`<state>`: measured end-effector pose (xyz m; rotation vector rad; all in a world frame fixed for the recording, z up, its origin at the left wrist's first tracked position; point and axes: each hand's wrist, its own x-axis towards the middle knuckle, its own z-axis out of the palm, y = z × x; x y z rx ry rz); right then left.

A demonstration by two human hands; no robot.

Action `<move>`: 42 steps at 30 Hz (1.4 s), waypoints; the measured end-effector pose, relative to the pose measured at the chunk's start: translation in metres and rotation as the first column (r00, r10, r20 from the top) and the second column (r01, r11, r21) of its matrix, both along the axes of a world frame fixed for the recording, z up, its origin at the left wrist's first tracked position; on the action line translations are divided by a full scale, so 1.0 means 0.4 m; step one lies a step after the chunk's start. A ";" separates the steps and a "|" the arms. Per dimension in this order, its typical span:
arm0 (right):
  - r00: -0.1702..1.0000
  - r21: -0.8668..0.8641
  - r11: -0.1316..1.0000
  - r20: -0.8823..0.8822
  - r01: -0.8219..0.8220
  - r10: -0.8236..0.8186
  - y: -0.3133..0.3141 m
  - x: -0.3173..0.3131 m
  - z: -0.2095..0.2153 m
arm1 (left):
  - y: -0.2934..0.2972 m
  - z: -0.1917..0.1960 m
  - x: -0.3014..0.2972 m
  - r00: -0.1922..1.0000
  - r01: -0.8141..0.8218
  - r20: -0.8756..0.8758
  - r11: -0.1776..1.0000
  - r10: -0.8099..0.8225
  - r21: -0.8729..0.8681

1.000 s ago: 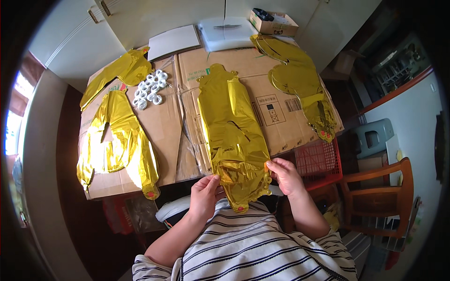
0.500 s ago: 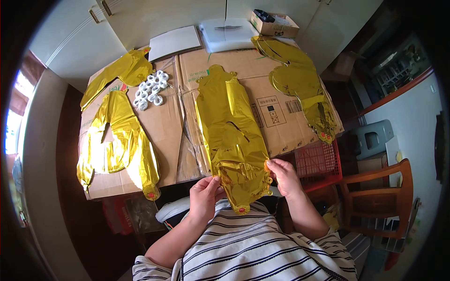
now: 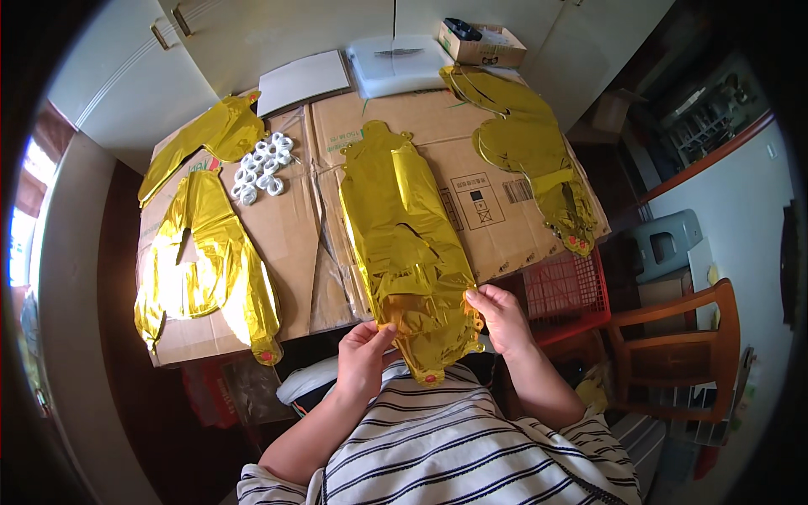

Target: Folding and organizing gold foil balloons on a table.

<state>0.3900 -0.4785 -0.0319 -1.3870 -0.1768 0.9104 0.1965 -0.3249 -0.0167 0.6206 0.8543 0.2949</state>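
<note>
A flat gold foil balloon (image 3: 408,227) lies lengthwise over the cardboard, its near end hanging past the table edge toward me. My left hand (image 3: 367,352) pinches its near left edge between thumb and fingers. On the opposite edge, my right hand (image 3: 498,318) is closed on the foil beside small round tabs. A red spot marks the balloon's near tip. To the left, another gold foil balloon (image 3: 252,269) lies flat with two legs spread. Behind that one sits a cluster of small white rings or rolls (image 3: 263,166).
Flattened cardboard (image 3: 295,244) covers the table. More gold foil pieces lie at the far left (image 3: 210,130) and right (image 3: 522,143). At the back are a white board (image 3: 303,82), a clear plastic stack (image 3: 396,71) and a small box (image 3: 492,49). A red basket (image 3: 568,286) and wooden chair (image 3: 673,349) stand right.
The view has shifted slightly, so the table's things appear a little further left. Both hands keep their hold on the balloon's near edges.
</note>
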 end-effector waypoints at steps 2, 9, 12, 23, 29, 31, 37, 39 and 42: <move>1.000 -0.008 1.000 0.007 0.016 -0.016 0.003 -0.005 0.003 | 0.005 -0.004 -0.001 1.000 0.011 0.006 1.000 -0.012 0.012; 0.999 0.023 0.999 -0.016 0.035 -0.035 0.005 -0.010 -0.007 | 0.004 0.015 0.003 1.000 0.005 -0.014 1.000 -0.005 0.031; 0.992 0.039 0.997 -0.103 0.071 -0.067 0.013 -0.017 0.012 | 0.003 0.016 0.003 1.000 -0.011 -0.015 0.999 0.011 0.033; 0.993 0.031 0.999 -0.121 0.012 -0.008 0.016 -0.027 0.000 | 0.033 0.066 -0.015 0.989 0.135 -0.042 0.987 -0.139 -0.085; 0.991 0.041 0.998 -0.128 0.042 -0.037 0.016 -0.028 0.008 | 0.176 0.224 -0.061 0.719 0.694 -0.582 0.427 -0.380 0.580; 0.990 0.044 0.998 -0.136 0.051 -0.045 0.020 -0.030 0.011 | 0.218 0.241 -0.019 0.857 0.477 -0.487 -0.098 -0.166 0.873; 0.991 0.056 0.998 -0.132 0.040 -0.033 0.017 -0.031 -0.004 | 0.304 0.147 0.103 0.907 0.069 -0.290 -0.572 -0.306 0.818; 0.994 0.063 0.998 -0.106 0.013 -0.007 0.007 -0.023 -0.025 | 0.313 0.122 0.118 0.891 0.046 -0.301 -0.592 -0.341 0.805; 0.994 0.034 0.999 -0.101 0.037 -0.033 0.012 -0.029 -0.020 | 0.326 0.098 0.125 0.885 0.046 -0.310 -0.596 -0.348 0.802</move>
